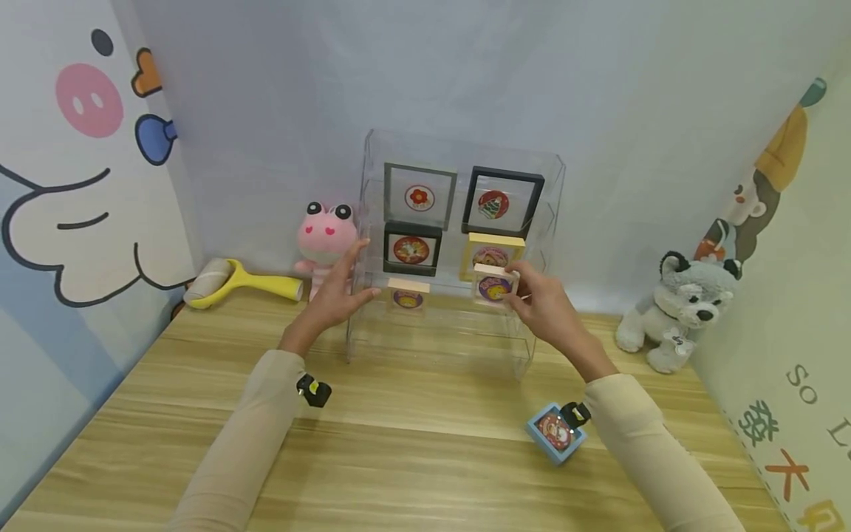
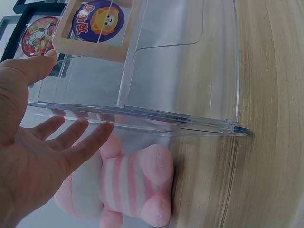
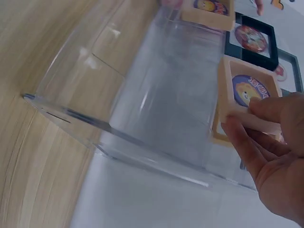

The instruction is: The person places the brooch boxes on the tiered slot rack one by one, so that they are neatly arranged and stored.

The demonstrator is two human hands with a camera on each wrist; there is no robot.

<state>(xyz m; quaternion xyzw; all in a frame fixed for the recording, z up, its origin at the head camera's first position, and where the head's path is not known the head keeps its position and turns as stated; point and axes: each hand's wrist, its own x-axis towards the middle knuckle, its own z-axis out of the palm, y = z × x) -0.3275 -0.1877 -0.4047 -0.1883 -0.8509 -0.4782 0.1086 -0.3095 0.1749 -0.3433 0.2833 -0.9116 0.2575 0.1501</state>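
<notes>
My right hand point(image 1: 548, 304) pinches a small light-wood picture frame point(image 1: 493, 287) with a purple and yellow round badge, at the right of a clear acrylic tiered rack point(image 1: 439, 343). In the right wrist view thumb and fingers grip the edge of this frame point(image 3: 228, 95). Behind it stands a yellow frame point(image 1: 499, 241), partly hidden. At the rack's left side is my left hand point(image 1: 330, 297), fingers extended along the outside, thumb in front. Near that thumb a matching light-wood frame point(image 2: 128, 35) sits on the rack. Behind that frame stands a black frame point(image 1: 411, 250).
A grey frame point(image 1: 420, 196) and another black frame point(image 1: 503, 201) occupy the top tier. On the table lie a blue frame point(image 1: 555, 433) and a yellow-handled lint roller point(image 1: 246, 282). A pink plush point(image 1: 327, 235) and grey plush dog point(image 1: 685, 310) flank the rack.
</notes>
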